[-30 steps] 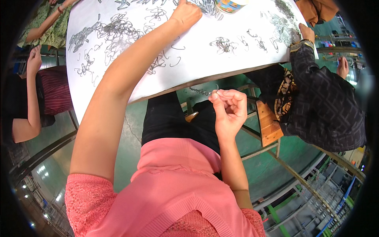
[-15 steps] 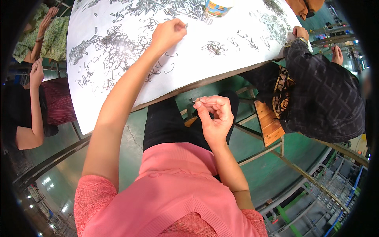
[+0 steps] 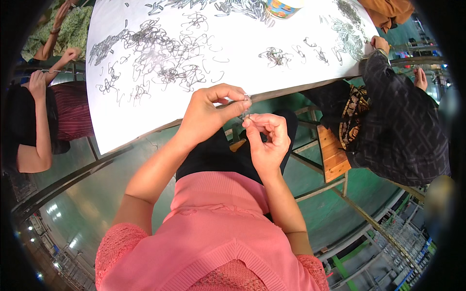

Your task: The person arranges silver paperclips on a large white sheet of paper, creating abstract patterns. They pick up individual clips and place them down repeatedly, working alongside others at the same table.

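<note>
My left hand (image 3: 209, 110) is just off the table's near edge, its thumb and fingers pinched on a small grey metal clip (image 3: 248, 98). Right below it, my right hand (image 3: 268, 144) pinches a thin bent wire piece whose shape is mostly hidden by the fingertips. The two hands' fingertips nearly meet, and the small parts overlap between them; whether they are joined I cannot tell. A loose spread of dark bent wire hooks (image 3: 167, 72) lies on the white-covered table (image 3: 252, 72) ahead and to the left. Beyond it are many slim grey metal clips (image 3: 232, 7).
A colourful tub (image 3: 284, 8) stands at the far edge of view. A small cluster of wire hooks (image 3: 275, 56) and more clips (image 3: 350, 38) lie toward the right. One person in dark patterned clothing (image 3: 405, 116) sits at right; others sit at left. A wooden stool (image 3: 333, 157) is beside me.
My left hand has come back from over the table, bringing a small clip down to the fingertips of my right hand. The right hand has stayed nearly in place.
</note>
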A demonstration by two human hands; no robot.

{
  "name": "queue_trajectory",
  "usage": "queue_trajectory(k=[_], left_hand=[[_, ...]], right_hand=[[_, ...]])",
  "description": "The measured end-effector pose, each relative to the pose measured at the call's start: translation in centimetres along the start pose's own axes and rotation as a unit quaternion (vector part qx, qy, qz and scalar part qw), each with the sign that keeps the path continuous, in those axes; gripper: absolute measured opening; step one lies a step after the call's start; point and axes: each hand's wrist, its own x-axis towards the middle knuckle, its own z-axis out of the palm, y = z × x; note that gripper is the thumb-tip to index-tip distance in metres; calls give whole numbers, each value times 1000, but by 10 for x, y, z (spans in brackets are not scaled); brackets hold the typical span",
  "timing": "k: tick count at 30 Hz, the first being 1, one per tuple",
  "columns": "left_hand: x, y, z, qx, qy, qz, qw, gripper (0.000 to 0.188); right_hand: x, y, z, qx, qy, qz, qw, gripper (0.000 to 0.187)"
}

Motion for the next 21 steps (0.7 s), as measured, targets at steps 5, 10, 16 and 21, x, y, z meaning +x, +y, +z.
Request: queue_trajectory(k=[5,10,16,21], left_hand=[[-11,-6,6,10,14,103,995,9],[-16,-28,1,84,16,226,970,12],[-5,-69,-6,48,-29,244,968,9],[6,-92,-8,11,-47,241,969,10]], right_hand=[[-4,2,1,-43,-8,0,999,17],[-1,7,-12,-101,-26,-12,994,17],[65,2,5,-192,-79,-4,978,10],[128,6,92,-257,-277,-64,924,9]])
